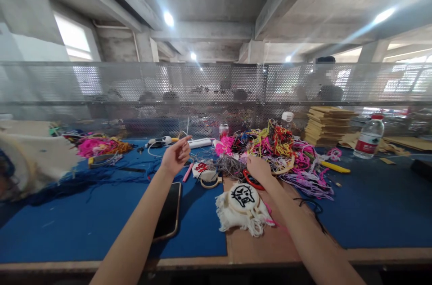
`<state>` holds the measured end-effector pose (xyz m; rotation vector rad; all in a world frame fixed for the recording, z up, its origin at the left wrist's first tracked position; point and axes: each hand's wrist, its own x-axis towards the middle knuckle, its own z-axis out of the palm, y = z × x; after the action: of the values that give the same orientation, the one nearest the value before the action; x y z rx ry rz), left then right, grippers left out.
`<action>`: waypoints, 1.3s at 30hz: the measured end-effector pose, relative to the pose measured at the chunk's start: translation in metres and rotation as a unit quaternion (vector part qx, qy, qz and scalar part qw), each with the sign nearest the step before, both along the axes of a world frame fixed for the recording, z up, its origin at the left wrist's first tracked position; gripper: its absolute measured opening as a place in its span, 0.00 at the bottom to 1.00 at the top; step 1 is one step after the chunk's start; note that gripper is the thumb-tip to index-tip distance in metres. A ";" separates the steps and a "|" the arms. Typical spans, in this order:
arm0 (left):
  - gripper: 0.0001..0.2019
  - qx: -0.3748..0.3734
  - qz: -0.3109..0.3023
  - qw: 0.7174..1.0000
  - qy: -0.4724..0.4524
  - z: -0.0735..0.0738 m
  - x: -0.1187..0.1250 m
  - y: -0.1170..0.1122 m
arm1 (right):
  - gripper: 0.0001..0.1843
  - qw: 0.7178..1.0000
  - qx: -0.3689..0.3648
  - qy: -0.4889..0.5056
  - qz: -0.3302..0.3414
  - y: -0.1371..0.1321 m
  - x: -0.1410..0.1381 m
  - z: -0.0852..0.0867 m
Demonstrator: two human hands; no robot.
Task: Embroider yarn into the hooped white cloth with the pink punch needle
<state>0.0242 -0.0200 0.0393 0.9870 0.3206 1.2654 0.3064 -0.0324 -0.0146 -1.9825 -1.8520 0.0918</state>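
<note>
My left hand point(175, 155) is raised over the blue table cover point(84, 217), fingers pinched together as if on a thin thread; whether it holds anything I cannot tell. My right hand point(259, 169) reaches into the near edge of a big tangle of pink, yellow and purple yarn point(286, 150), fingers buried in grey strands. Just in front of it lies a red hoop point(251, 181). Closer to me sits a round embroidery hoop with a black cat face on white fringed cloth point(243, 206).
A black phone point(168, 213) lies under my left forearm. Another small embroidered hoop point(204, 171), a white power strip point(199, 142), a water bottle point(369, 137), a stack of brown boards point(327, 125) and a second yarn pile point(97, 145) stand around. A perforated metal screen point(216, 91) backs the table, people behind it.
</note>
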 end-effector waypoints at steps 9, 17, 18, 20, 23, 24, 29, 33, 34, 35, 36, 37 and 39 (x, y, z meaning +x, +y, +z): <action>0.15 -0.014 0.013 0.992 0.122 -0.004 0.019 -0.005 | 0.19 0.971 0.102 0.133 0.168 -0.004 -0.008 0.013; 0.19 0.021 -0.048 0.960 0.275 -0.002 0.037 -0.021 | 0.15 0.819 0.048 0.473 0.320 -0.013 -0.013 0.026; 0.19 0.024 -0.046 0.957 0.287 -0.001 0.037 -0.022 | 0.15 0.809 0.036 0.482 0.333 -0.015 -0.013 0.028; 0.18 0.039 -0.022 0.950 0.310 0.000 0.037 -0.021 | 0.14 0.789 0.011 0.498 0.360 -0.019 -0.013 0.031; 0.15 0.094 0.068 0.916 0.384 -0.003 0.035 -0.015 | 0.14 0.756 -0.011 0.521 0.396 -0.023 -0.013 0.034; 0.14 0.124 0.120 0.892 0.417 -0.005 0.035 -0.013 | 0.14 0.750 -0.017 0.525 0.401 -0.024 -0.013 0.034; 0.15 0.290 0.276 0.730 0.555 -0.024 0.046 -0.010 | 0.17 0.754 -0.052 0.522 0.396 -0.025 -0.016 0.034; 0.15 0.376 0.212 0.638 0.637 -0.034 0.060 -0.021 | 0.21 0.768 -0.087 0.502 0.388 -0.021 -0.018 0.028; 0.14 0.397 0.203 0.622 0.644 -0.035 0.062 -0.024 | 0.21 0.770 -0.089 0.499 0.388 -0.020 -0.019 0.027; 0.13 0.414 0.196 0.608 0.649 -0.035 0.065 -0.027 | 0.22 0.770 -0.088 0.497 0.389 -0.020 -0.019 0.026; 0.12 0.426 0.193 0.597 0.652 -0.036 0.067 -0.029 | 0.22 0.770 -0.087 0.497 0.391 -0.019 -0.019 0.025; 0.12 0.434 0.192 0.590 0.654 -0.037 0.069 -0.031 | 0.22 0.769 -0.085 0.497 0.393 -0.019 -0.019 0.024; 0.13 0.442 0.192 0.583 0.654 -0.038 0.072 -0.033 | 0.23 0.768 -0.084 0.499 0.393 -0.019 -0.020 0.025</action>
<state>0.0957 -0.0525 0.0012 2.8255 1.1462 0.7396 0.2867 -0.0519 0.0101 -0.7201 -1.7133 1.3041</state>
